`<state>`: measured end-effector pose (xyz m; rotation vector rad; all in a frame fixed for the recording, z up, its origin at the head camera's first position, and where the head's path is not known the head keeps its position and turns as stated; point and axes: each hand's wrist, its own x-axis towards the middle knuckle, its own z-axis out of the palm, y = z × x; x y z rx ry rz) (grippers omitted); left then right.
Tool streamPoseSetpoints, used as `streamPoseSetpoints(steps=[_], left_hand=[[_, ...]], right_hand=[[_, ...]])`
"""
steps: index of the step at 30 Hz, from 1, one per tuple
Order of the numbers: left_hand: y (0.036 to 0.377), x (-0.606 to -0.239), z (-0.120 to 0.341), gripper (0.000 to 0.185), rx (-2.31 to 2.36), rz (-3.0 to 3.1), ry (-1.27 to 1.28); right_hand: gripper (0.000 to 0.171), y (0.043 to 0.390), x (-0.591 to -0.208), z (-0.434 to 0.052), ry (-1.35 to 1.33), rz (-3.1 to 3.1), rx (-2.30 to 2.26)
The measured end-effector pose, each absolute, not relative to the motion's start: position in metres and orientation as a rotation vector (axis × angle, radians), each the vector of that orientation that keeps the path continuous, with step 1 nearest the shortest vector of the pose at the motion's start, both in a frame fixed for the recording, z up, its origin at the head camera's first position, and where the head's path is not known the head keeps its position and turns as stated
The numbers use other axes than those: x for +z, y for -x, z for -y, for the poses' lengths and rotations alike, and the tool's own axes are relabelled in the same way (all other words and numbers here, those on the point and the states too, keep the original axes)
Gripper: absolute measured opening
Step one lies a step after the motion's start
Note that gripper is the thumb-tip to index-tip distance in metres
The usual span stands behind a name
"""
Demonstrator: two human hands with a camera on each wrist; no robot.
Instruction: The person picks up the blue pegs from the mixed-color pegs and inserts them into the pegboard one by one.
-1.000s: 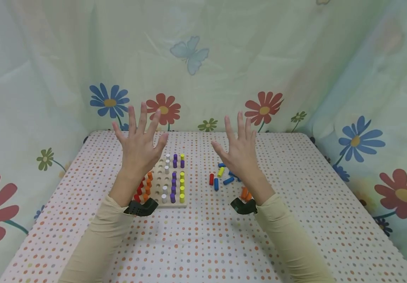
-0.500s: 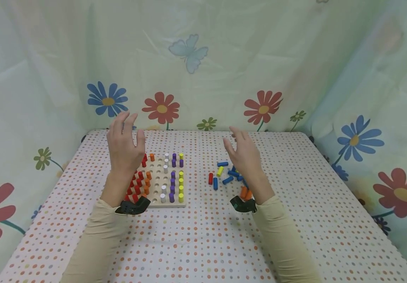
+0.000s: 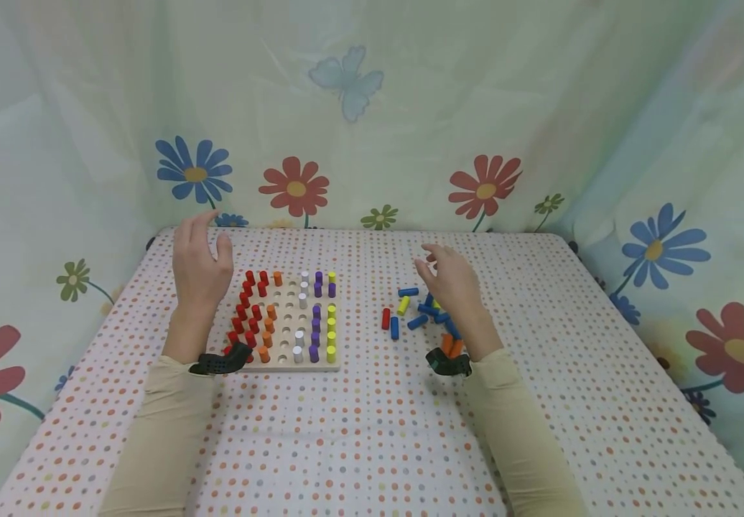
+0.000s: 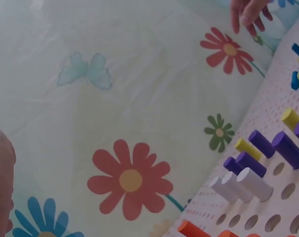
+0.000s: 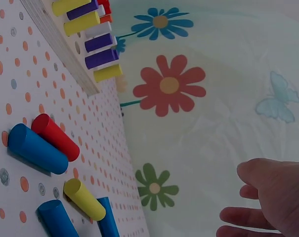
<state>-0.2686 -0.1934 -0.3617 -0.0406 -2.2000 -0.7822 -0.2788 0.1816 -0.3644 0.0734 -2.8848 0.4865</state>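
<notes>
Hands [image 3: 200, 269] lowered, fingers now curled, above pegboard [image 3: 288, 323], loose pegs [image 3: 411, 312]

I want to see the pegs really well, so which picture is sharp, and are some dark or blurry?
The head view is bright and sharp: pegboard and loose pegs show clearly, with soft shadows under the arms. The left wrist view is dimmer, and the left hand is a blurry blob at its edge. The right wrist view is dim and tilted; the right hand looks soft.
</notes>
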Motion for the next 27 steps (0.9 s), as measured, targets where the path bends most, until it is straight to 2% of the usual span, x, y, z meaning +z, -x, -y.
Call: streamPoseSetpoints(steps=[27], left_hand=[[0.277, -0.396, 0.224, 0.051, -0.897, 2.423, 0.083]], right_hand=[[0.049, 0.284, -0.369, -0.189, -0.052, 2.949, 0.531]])
